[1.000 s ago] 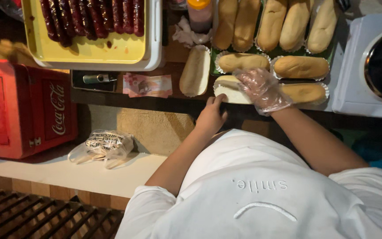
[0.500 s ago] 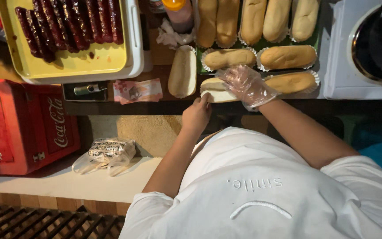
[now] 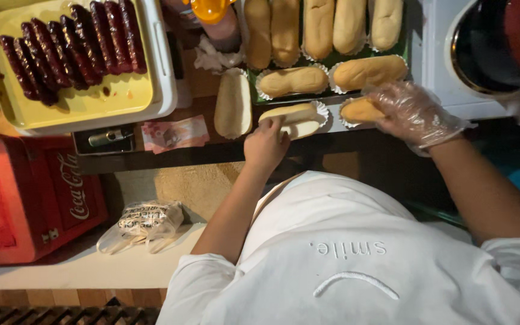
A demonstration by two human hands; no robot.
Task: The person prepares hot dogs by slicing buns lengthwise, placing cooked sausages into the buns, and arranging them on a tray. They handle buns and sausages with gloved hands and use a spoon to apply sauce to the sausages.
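My bare left hand (image 3: 266, 144) reaches up to a split bun (image 3: 296, 119) in a white paper liner at the counter's front edge, its fingertips pinching the bun's near end. My right hand (image 3: 413, 114), in a clear plastic glove, closes over the neighbouring bun (image 3: 361, 111) in its own liner just to the right. Behind them, more buns in liners (image 3: 293, 81) lie on a green tray (image 3: 332, 60). Another split bun (image 3: 233, 105) lies alone to the left.
A yellow tray (image 3: 121, 96) at the back left holds several dark sausages (image 3: 61, 51). A banknote (image 3: 173, 133), a red cooler box (image 3: 25, 198), a crumpled plastic bag (image 3: 145, 222), an orange-capped bottle (image 3: 212, 12) and a white cooker with a dark pot (image 3: 501, 42) surround the work spot.
My left hand rose from the counter's edge to the split bun. My gloved right hand left that bun and shifted right onto the one beside it.
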